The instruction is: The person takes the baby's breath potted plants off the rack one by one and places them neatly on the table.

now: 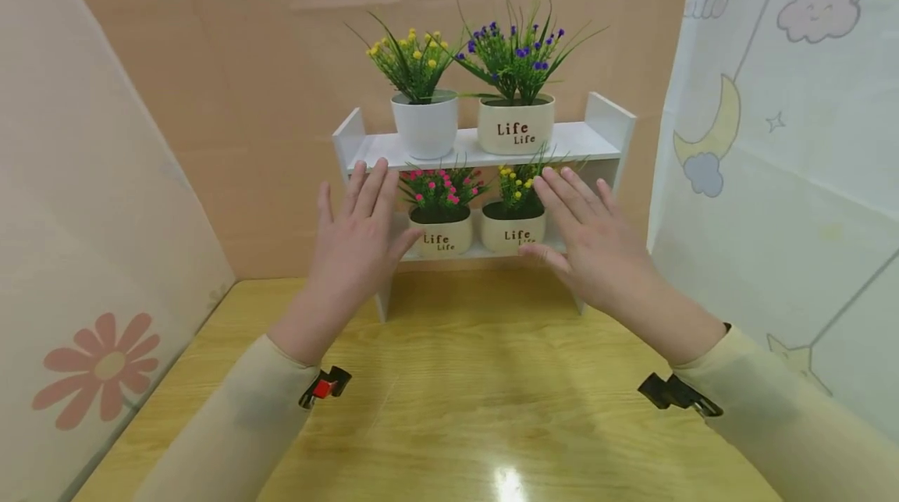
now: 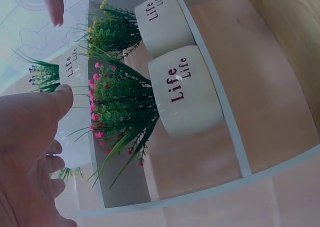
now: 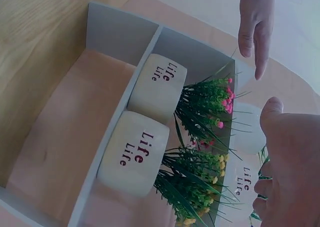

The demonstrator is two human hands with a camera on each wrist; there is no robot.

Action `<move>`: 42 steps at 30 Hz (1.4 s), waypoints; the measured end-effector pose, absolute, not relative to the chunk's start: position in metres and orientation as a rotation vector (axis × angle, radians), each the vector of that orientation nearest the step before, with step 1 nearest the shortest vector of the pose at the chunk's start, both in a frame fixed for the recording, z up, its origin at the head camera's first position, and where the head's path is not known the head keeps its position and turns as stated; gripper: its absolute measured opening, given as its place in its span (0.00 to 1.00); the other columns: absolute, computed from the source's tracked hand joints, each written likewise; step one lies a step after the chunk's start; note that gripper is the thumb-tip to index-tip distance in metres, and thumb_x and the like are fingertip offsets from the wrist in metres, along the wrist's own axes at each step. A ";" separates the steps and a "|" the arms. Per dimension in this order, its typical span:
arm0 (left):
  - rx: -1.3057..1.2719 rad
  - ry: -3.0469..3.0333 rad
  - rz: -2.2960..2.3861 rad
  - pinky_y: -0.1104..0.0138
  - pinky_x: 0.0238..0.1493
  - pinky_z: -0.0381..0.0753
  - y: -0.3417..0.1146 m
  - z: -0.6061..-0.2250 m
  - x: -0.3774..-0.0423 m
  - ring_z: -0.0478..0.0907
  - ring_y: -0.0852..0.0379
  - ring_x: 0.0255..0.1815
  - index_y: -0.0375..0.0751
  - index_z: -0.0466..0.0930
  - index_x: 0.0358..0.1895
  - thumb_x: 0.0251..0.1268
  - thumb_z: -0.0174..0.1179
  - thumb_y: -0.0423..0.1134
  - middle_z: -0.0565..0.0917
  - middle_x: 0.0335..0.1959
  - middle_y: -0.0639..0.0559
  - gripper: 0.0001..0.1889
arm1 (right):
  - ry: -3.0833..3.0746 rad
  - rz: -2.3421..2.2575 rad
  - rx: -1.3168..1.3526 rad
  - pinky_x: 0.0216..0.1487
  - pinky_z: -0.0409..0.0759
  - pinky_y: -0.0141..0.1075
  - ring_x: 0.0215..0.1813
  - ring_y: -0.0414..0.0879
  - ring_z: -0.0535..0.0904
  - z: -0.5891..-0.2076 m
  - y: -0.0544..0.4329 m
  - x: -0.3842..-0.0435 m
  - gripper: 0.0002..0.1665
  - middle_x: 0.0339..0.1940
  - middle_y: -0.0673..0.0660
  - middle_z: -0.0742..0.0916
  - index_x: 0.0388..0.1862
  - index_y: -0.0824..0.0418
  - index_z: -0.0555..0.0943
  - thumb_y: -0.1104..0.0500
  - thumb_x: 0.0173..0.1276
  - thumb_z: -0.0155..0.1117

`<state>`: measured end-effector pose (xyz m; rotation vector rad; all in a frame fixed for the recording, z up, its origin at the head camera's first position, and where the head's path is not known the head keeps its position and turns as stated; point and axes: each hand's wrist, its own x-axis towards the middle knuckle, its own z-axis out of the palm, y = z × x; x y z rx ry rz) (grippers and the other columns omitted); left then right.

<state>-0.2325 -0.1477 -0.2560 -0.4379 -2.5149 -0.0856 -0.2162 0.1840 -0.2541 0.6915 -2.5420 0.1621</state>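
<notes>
Both hands reach forward with fingers extended and hold nothing. My left hand (image 1: 356, 240) is in front of the left side of a white two-tier shelf (image 1: 590, 144), its thumb overlapping the pink-flowered pot (image 1: 449, 239) in the head view. My right hand (image 1: 597, 244) is before the right side, its fingertips overlapping the yellow-flowered pot (image 1: 509, 230) on the lower tier. On the upper tier stand a plain white pot (image 1: 425, 126) with yellow flowers and a cream "Life" pot (image 1: 516, 127) with purple flowers. Both lower pots also carry "Life" lettering.
The shelf stands at the back of a wooden table (image 1: 449, 393), against a peach-coloured backdrop (image 1: 246, 96). A panel with a red flower print (image 1: 105, 369) rises on the left. Another panel, printed with a moon (image 1: 723, 123) and clouds, borders the right.
</notes>
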 end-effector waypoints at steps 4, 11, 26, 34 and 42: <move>-0.424 -2.568 -0.088 0.33 0.85 0.31 -0.145 -0.247 -0.241 0.36 0.44 0.93 0.44 0.46 0.93 0.84 0.54 0.68 0.47 0.93 0.47 0.49 | -2.540 0.170 0.668 0.88 0.40 0.63 0.92 0.62 0.48 -0.243 0.187 -0.222 0.55 0.92 0.64 0.58 0.92 0.63 0.53 0.36 0.83 0.64; -0.384 -2.604 -0.112 0.33 0.85 0.30 -0.144 -0.235 -0.259 0.36 0.44 0.93 0.43 0.46 0.92 0.84 0.54 0.68 0.47 0.93 0.46 0.49 | -2.538 0.186 0.654 0.88 0.41 0.64 0.92 0.61 0.46 -0.219 0.190 -0.237 0.55 0.92 0.64 0.57 0.93 0.63 0.51 0.36 0.85 0.62; -0.348 -2.674 -0.157 0.33 0.85 0.29 -0.145 -0.228 -0.283 0.35 0.45 0.93 0.43 0.44 0.93 0.85 0.50 0.70 0.47 0.93 0.46 0.50 | -2.624 0.227 0.563 0.88 0.40 0.62 0.92 0.63 0.42 -0.185 0.191 -0.266 0.55 0.93 0.64 0.52 0.93 0.63 0.45 0.31 0.88 0.49; -0.360 -2.691 -0.195 0.30 0.84 0.34 -0.145 -0.228 -0.289 0.36 0.43 0.93 0.42 0.46 0.92 0.84 0.51 0.70 0.50 0.93 0.44 0.50 | -2.630 0.316 0.536 0.89 0.41 0.60 0.91 0.67 0.43 -0.173 0.193 -0.280 0.55 0.92 0.70 0.51 0.92 0.67 0.43 0.33 0.89 0.50; -0.359 -2.703 -0.217 0.28 0.83 0.38 -0.145 -0.233 -0.289 0.43 0.39 0.92 0.39 0.56 0.89 0.84 0.51 0.70 0.56 0.91 0.42 0.47 | -2.661 0.442 0.517 0.87 0.44 0.64 0.91 0.69 0.43 -0.167 0.189 -0.293 0.56 0.93 0.69 0.50 0.93 0.65 0.42 0.30 0.88 0.48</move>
